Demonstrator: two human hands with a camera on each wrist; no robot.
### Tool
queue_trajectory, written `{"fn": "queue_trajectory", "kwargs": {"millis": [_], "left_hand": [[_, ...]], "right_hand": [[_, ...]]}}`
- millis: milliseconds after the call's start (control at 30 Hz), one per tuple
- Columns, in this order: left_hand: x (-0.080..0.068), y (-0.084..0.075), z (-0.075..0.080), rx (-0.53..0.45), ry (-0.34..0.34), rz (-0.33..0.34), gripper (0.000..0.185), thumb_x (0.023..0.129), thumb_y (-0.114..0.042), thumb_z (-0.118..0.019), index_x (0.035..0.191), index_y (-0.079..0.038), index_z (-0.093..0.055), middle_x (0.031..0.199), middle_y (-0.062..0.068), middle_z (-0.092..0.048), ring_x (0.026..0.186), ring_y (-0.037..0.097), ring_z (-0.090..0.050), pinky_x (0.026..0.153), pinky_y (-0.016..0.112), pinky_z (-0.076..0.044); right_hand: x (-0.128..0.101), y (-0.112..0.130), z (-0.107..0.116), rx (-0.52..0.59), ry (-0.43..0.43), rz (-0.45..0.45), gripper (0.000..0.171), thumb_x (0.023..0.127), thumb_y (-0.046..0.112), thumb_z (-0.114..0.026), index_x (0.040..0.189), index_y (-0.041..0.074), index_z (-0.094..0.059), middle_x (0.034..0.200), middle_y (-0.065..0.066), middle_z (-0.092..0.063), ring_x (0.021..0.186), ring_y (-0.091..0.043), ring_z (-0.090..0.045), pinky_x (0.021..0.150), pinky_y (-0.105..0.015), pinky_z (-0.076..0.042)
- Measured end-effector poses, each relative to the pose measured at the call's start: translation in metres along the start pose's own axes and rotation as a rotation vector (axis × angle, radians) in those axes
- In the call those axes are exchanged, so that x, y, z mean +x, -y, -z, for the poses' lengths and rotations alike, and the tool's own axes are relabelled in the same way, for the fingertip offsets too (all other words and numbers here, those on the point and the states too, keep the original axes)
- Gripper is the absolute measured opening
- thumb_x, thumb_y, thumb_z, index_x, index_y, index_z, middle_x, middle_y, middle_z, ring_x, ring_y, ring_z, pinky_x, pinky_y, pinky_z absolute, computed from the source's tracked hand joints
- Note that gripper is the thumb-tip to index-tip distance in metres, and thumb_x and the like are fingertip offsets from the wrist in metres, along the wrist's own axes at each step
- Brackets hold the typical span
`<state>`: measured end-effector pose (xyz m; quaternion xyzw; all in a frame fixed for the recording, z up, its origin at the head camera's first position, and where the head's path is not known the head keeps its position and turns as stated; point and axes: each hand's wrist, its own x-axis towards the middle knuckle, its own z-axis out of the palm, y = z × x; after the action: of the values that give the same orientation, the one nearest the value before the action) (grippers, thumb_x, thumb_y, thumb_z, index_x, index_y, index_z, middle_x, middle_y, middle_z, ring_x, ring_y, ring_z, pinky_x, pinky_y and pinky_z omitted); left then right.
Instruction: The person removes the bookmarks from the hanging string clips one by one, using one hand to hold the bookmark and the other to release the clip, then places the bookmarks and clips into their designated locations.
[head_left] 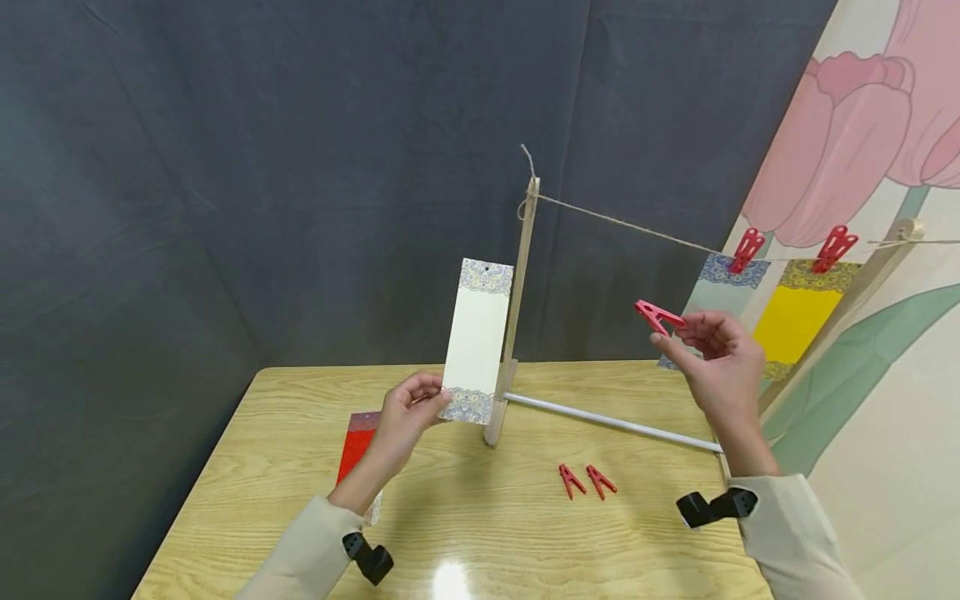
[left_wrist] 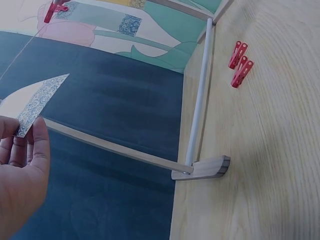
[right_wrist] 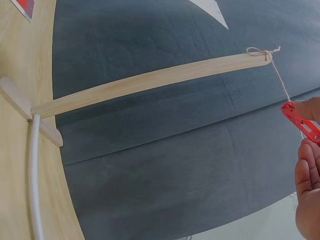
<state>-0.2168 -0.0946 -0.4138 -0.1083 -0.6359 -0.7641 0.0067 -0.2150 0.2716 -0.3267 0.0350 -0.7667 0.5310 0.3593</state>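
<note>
The left hand's [head_left: 406, 412] fingers pinch a white card [head_left: 477, 333] near one lower corner, near the wooden post [head_left: 523, 258]; the right hand's [head_left: 722, 367] fingers pinch a red clothespin [head_left: 660, 313]. Gripped only there, the card could tilt or bend; a loose pinch could drop the clothespin.

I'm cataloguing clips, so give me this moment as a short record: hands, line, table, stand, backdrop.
Left hand: holds the white card near its lower end
Right hand: pinches a red peg
Line: pale blue card and yellow card hang from it, one red peg each
Table: two loose pegs side by side; red card, partly hidden by the left arm
Stand: wooden post, white bar low down
Backdrop: dark cloth, tulip print at right
</note>
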Motion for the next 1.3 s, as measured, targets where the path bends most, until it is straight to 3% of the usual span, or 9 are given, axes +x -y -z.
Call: {"fn": "queue_trajectory", "kwargs": {"millis": [500,800,1067,1300], "left_hand": [[-0.017,0.012,0.021,0.059,-0.073,0.048,0.016,0.093,-0.004,-0.064,0.107,0.002,-0.058,0.094,0.010,-0.057,0.084,0.019,-0.059,0.074,0.036,-0.055],[-0.026,0.019,0.030,0.047,-0.140,0.097,0.016,0.091,-0.001,-0.065,0.106,0.003,-0.059,0.092,0.009,-0.057,0.081,0.017,-0.059,0.070,0.034,-0.055],[-0.034,0.025,0.042,0.045,-0.146,0.091,0.020,0.092,0.000,-0.063,0.109,0.007,-0.056,0.095,0.010,-0.057,0.085,0.018,-0.059,0.071,0.030,-0.055],[-0.043,0.028,0.052,0.035,-0.214,0.138,0.025,0.091,-0.002,-0.066,0.112,0.007,-0.056,0.096,0.010,-0.057,0.086,0.017,-0.058,0.071,0.030,-0.055]], "right_hand": [[-0.023,-0.018,0.004,-0.050,-0.063,-0.032,0.037,0.075,0.003,-0.083,0.107,-0.003,-0.065,0.090,0.003,-0.067,0.078,-0.009,-0.062,0.073,-0.012,-0.049],[-0.038,-0.029,0.004,-0.042,-0.042,-0.081,0.035,0.075,0.003,-0.083,0.104,-0.003,-0.065,0.089,-0.004,-0.067,0.076,-0.011,-0.060,0.071,-0.011,-0.049],[-0.051,-0.038,0.004,-0.020,-0.038,-0.105,0.034,0.075,0.000,-0.082,0.105,-0.004,-0.065,0.090,-0.003,-0.067,0.077,-0.011,-0.061,0.071,-0.012,-0.049],[-0.059,-0.047,0.003,-0.026,-0.040,-0.136,0.035,0.074,0.001,-0.083,0.104,-0.004,-0.065,0.092,-0.007,-0.068,0.076,-0.009,-0.061,0.072,-0.012,-0.049]]}}
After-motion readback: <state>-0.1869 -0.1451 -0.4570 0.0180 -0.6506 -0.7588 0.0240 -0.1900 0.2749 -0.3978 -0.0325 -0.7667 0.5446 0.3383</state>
